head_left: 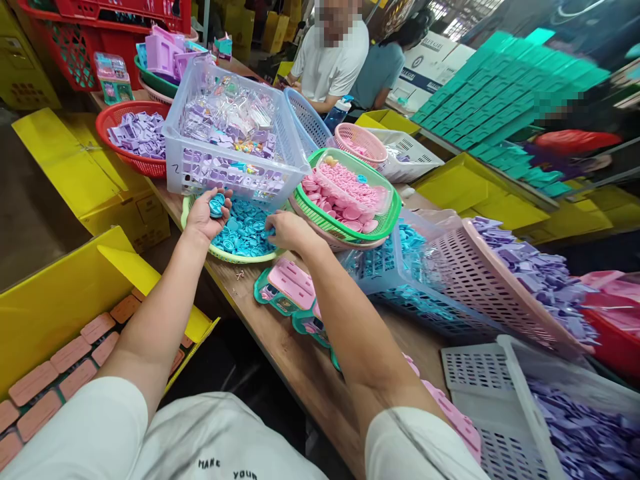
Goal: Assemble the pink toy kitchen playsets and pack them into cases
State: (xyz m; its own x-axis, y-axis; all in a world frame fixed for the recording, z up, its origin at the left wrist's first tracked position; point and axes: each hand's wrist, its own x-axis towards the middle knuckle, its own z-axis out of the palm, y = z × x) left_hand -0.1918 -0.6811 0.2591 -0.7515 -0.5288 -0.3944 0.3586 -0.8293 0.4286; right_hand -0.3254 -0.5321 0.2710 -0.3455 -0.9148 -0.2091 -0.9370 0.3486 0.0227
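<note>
Palm up, my left hand (207, 215) has its fingers curled around a round blue plastic piece (217, 205); more than one may lie there. It is above the left side of a pale green basket (227, 256) heaped with small blue plastic pieces (245, 230). At the right side of this basket is my right hand (287, 230), its fingers bent together at the pieces. What those fingertips hold, if anything, is hidden. Below the basket, pink-topped toy cases (293, 281) stand in a row on the wooden table (260, 327), partly behind my right forearm.
A clear crate (235, 170) of bagged parts stands behind the blue pieces. To its right, a green basket (393, 223) holds pink parts. Purple parts (535, 273) fill a pink basket. An open yellow carton (60, 300) sits at left. A person (333, 60) sits across the table.
</note>
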